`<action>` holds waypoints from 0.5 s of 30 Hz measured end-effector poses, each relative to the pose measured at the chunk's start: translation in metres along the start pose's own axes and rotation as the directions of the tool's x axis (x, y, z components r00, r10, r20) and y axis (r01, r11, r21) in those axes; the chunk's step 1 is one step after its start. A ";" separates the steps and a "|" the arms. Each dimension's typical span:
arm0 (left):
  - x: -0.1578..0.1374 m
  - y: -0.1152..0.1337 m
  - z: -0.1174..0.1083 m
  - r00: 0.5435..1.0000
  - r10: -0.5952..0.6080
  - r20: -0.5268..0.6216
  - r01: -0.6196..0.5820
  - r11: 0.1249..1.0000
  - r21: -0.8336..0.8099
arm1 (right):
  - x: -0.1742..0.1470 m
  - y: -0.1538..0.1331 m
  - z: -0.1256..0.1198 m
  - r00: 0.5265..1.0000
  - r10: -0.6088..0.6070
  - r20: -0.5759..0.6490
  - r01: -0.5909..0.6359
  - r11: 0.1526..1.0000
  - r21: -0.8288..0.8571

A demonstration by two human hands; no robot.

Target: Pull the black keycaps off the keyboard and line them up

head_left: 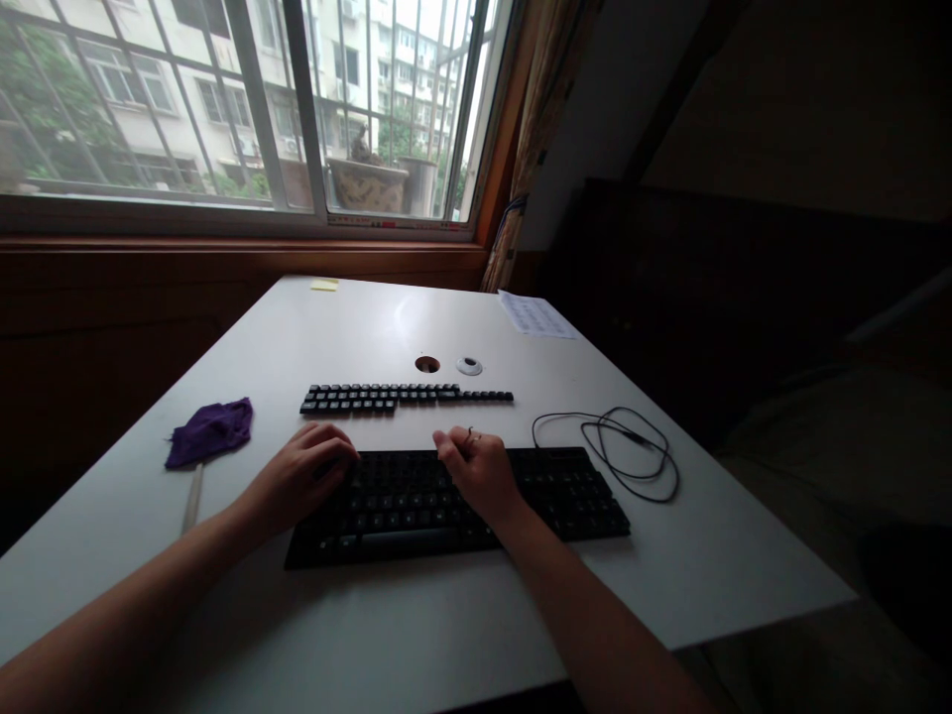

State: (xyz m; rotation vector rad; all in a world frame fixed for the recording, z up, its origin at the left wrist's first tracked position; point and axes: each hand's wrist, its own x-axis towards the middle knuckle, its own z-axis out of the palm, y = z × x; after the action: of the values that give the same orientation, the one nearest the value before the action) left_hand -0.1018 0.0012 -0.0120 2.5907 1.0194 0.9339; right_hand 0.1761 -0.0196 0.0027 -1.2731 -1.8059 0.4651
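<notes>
The white bench [372, 332] carries a black keyboard [406, 519] beneath the left grip [316, 461] and the right grip [480, 471]. Just beyond them lie rows of black keycaps [357, 400]. Left of the left grip are a purple cloth [212, 432] and a pale stick [192, 499]; right of the right grip, a looped cable [636, 436]. Farther beyond both lie a round cap [469, 366], a printed sheet [536, 317] and a yellow slip [324, 286].

Keyboard [416, 518] is black, pale legends on the keys. Loose keycaps [353, 401] are black too, with pale marks. Worktop [357, 625] is plain white. Cable [638, 437] is black, cloth [212, 432] solid purple, sticky note [324, 285] pale yellow. Paper [536, 315] is white with greyish print. Curtain [513, 223] is tan-brown, patterned. Planter [368, 186] shows dark patches on tan.
</notes>
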 end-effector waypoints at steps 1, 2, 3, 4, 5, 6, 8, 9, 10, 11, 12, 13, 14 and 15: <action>0.000 0.000 0.000 1.000 0.001 0.004 -0.001 1.000 0.000 | 0.000 0.000 0.000 1.000 -0.011 0.007 0.011 1.000 -0.002; 0.000 0.000 0.000 1.000 0.004 0.008 -0.004 1.000 -0.001 | 0.000 0.000 0.000 1.000 -0.017 0.016 0.017 1.000 0.002; 0.000 0.000 0.000 1.000 0.003 0.013 -0.003 1.000 -0.002 | 0.001 0.001 0.000 1.000 -0.015 0.021 0.015 1.000 0.010; 0.000 0.000 0.000 1.000 0.002 0.016 -0.002 1.000 -0.002 | 0.001 0.002 0.000 1.000 -0.006 0.024 0.006 1.000 0.019; 0.000 0.000 0.000 1.000 -0.001 0.018 0.001 1.000 -0.002 | 0.002 0.003 0.001 1.000 0.008 0.026 -0.008 1.000 0.028; 0.000 0.000 0.000 1.000 -0.003 0.019 0.003 1.000 -0.001 | 0.003 0.004 0.001 0.999 0.027 0.027 -0.028 0.999 0.034; 0.000 0.000 0.000 1.000 -0.003 0.016 0.003 1.000 0.001 | 0.004 0.007 0.001 0.997 0.071 0.028 -0.072 0.997 0.040; 0.000 0.000 0.000 1.000 -0.001 0.017 0.001 1.000 0.001 | 0.005 0.008 0.002 0.996 0.089 0.032 -0.090 0.995 0.038; 0.000 0.000 0.000 1.000 0.001 0.017 -0.001 1.000 0.000 | 0.005 0.009 0.002 0.994 0.103 0.036 -0.105 0.994 0.031; 0.000 0.000 0.000 1.000 0.002 0.016 -0.002 1.000 -0.002 | 0.006 0.009 0.002 0.993 0.115 0.036 -0.116 0.993 0.022; 0.000 0.000 0.000 1.000 0.002 0.018 -0.002 1.000 -0.003 | 0.006 0.010 0.002 0.992 0.123 0.032 -0.123 0.992 0.013; 0.000 0.000 0.000 1.000 0.002 0.019 -0.002 1.000 -0.004 | 0.006 0.010 0.002 0.991 0.128 0.030 -0.128 0.992 0.007; 0.000 0.000 0.000 1.000 0.004 0.020 -0.004 1.000 -0.004 | 0.006 0.010 0.002 0.990 0.136 0.028 -0.136 0.991 0.004; 0.000 0.000 0.000 1.000 0.005 0.021 -0.005 1.000 -0.002 | 0.007 0.010 0.002 0.989 0.144 0.028 -0.144 0.990 0.005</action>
State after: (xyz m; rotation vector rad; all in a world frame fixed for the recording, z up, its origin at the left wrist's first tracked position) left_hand -0.1016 0.0011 -0.0124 2.5974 1.0061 0.9063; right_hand 0.1793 -0.0094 -0.0024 -1.4047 -1.7397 0.5708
